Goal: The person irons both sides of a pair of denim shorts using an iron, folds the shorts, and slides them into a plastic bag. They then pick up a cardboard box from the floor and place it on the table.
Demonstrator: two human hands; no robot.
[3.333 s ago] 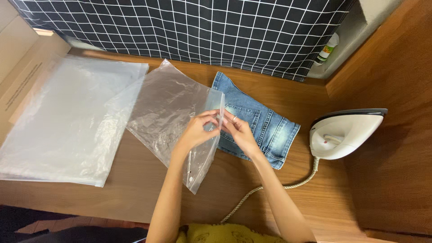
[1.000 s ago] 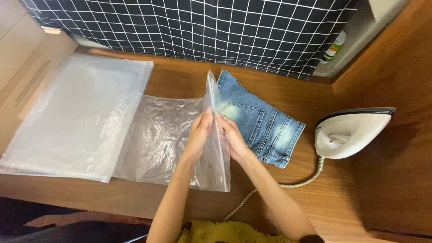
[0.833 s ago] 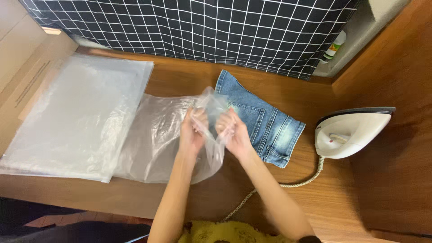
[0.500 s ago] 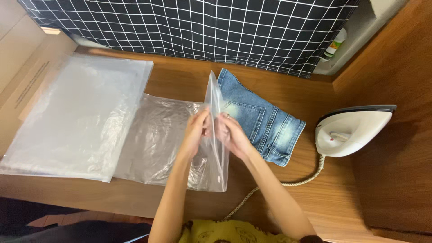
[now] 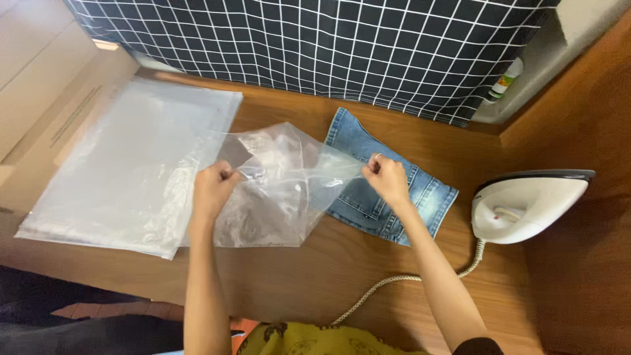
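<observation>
Two bare hands hold one clear plastic bag (image 5: 282, 187) stretched wide between them, just above a wooden surface (image 5: 315, 276). The left hand (image 5: 213, 187) has its fingers (image 5: 227, 176) pinched together on one edge of the bag's mouth. The right hand (image 5: 386, 179) has its fingers (image 5: 373, 164) clamped on the opposite edge, so the opening is pulled apart. The bag's lower part sags down to the surface, between the two hands.

One pair of folded blue denim shorts (image 5: 388, 190) lies flat just beside the bag, under and behind the right hand. One stack of larger clear plastic bags (image 5: 131, 158) lies to the left, its near corner close to the front edge of the surface and its right side tucked under the held bag. One white electric iron (image 5: 532, 204) rests on its side near the right edge, well apart from the hands. Its single braided cord (image 5: 394, 289) curves along the front of the surface toward the person.

A dark checked cloth (image 5: 315, 46) hangs along the back edge. One small bottle (image 5: 505, 82) stands in the back right corner. Bare wood shows in front of the bag and shorts, between the arms.
</observation>
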